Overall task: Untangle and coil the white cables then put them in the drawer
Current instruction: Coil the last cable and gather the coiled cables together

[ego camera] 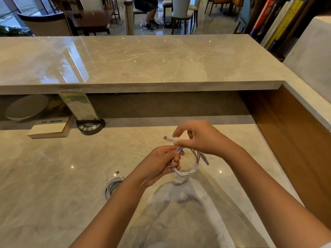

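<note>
- Above the desk (53,167), left hand (161,163) grips a nearly coiled white cable (186,171); right hand (198,138) pinches its end.
- Near left, a second coil (112,186) lies finished.
- No drawer visible; stowing remains.

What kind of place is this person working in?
Probably a reception counter in a lounge or café-like public room. A raised glossy marble counter ledge fronts the lower desk, dark wooden tables and cushioned chairs stand beyond it, and a row of upright colourful books fills a shelf at right.
</note>
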Tool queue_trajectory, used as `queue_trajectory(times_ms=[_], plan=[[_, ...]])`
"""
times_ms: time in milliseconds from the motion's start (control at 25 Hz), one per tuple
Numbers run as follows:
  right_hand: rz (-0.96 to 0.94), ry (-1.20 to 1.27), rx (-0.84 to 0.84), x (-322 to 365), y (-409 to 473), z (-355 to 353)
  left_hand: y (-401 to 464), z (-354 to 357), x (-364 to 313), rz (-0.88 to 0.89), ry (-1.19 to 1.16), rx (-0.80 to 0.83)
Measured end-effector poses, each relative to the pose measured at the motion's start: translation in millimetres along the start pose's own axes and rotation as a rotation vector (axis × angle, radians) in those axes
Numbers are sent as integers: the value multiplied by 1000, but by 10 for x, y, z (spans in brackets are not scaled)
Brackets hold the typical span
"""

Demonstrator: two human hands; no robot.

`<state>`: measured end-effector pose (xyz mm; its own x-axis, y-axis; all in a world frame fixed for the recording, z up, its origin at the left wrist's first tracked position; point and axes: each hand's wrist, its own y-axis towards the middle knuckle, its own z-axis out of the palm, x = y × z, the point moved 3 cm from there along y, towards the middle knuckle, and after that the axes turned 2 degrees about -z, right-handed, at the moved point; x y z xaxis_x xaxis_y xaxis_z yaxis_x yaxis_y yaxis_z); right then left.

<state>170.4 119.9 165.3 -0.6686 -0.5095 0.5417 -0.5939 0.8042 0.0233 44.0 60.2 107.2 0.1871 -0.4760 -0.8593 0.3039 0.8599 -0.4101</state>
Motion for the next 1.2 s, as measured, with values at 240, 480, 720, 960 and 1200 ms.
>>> queue_trajectory(times_ms=[240,480,720,960,1200], plan=[[64,32,154,-131,-170,53,-57,-74,1,-102,-255,60],[71,103,95,-201,-263,137,-40,-95,1,-76,-485,147],[132,119,-63,-240,-305,189,-44,-81,-15,17,-288,65],[123,18,-106,-237,-294,206,-62,-90,-22,40,-187,-75],[172,21,-101,-190,-250,303,-91,-176,60,90,-27,-339]])
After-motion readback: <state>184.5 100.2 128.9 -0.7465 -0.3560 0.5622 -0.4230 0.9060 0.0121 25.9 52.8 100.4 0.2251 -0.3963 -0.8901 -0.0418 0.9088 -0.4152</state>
